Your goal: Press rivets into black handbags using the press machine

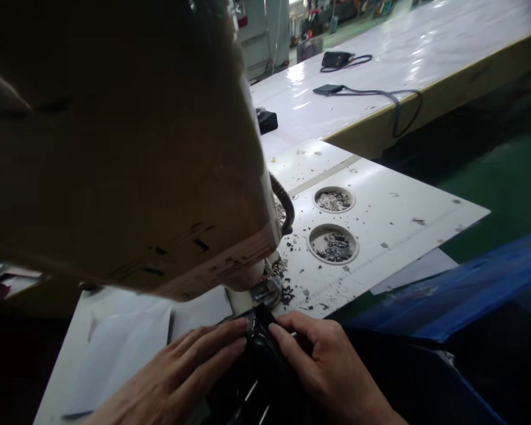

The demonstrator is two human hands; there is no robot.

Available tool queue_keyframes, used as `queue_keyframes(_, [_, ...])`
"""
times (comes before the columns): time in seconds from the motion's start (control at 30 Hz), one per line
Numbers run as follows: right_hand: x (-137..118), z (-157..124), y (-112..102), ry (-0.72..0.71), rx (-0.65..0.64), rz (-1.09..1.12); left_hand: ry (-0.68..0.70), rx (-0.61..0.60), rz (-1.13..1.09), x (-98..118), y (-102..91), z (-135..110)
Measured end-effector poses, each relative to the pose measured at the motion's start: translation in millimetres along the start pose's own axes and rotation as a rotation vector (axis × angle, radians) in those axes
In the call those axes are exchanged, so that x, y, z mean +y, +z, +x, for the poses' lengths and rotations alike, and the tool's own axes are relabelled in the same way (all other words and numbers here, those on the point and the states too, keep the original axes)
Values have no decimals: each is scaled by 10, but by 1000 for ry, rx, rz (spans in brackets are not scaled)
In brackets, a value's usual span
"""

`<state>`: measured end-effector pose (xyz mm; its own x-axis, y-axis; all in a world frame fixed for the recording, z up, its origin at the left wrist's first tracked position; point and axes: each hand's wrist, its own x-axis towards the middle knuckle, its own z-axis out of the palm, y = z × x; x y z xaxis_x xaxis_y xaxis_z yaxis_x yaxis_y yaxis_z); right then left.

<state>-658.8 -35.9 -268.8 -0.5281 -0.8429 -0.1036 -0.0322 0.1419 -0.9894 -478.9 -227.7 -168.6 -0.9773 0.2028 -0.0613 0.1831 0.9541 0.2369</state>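
Black leather-like piece (269,357), smooth and glossy; machine foot (268,292), shiny metal.
Near desk (407,200): smooth white, lightly glossy, scuffed. Far desk (460,47): highly glossy white top, matt yellowish edge. Sheets (119,348): matt white, paper-like. Blue sheeting (460,289): smooth, plastic-like, dull sheen.

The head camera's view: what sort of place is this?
Probably a factory workshop, perhaps a sewing one. A bulky machine stands over a white worktop with a ruler scale; dark scraps lie in two round wells; a long table beyond holds two small dark items with cords.
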Motion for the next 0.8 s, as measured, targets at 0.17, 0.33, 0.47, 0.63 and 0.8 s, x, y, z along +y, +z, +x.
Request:
queue_keyframes(0.17, [-7,-88,64,-47,-10,-66,-101,-28,-107,221,-183,88])
queue_keyframes(0.33, [-14,-191,131,-64,-76,-66,-32,-167,7,339,-131,171])
queue_keyframes(0.47, [-42,-255,121,-85,-40,-118,-22,-84,74,339,-49,116])
queue_keyframes(0.63, [-132,-324,84,-140,0,-180,10,32,-32,384,-74,1])
queue_keyframes(0.8, [-225,-436,86,-198,-3,-316,-163,-118,-383,514,-257,-26])
